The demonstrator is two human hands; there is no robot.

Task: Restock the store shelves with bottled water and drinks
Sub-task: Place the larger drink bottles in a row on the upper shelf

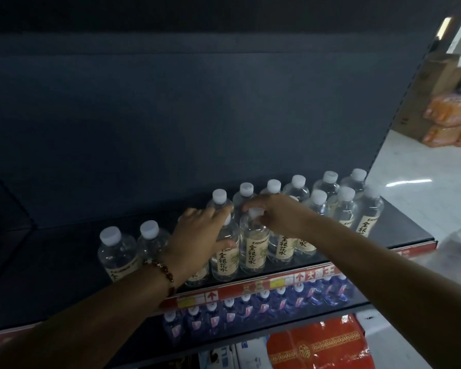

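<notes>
Several clear water bottles with white caps and cream labels stand in two rows on a dark shelf (64,257). My left hand (197,235), with a bead bracelet at the wrist, wraps round the upper body of a front-row bottle (224,262). My right hand (277,214) pinches the white cap and neck of the neighbouring front-row bottle (253,251) from above. Both bottles stand upright on the shelf, side by side. Two more bottles (117,249) stand left of my left hand.
The shelf's left half and its dark back panel (197,115) are bare. A red price strip (290,280) edges the shelf front. Below sit blue-labelled bottles (250,307) and a red box (317,344). Cartons and orange packs (453,113) stand on the white floor at right.
</notes>
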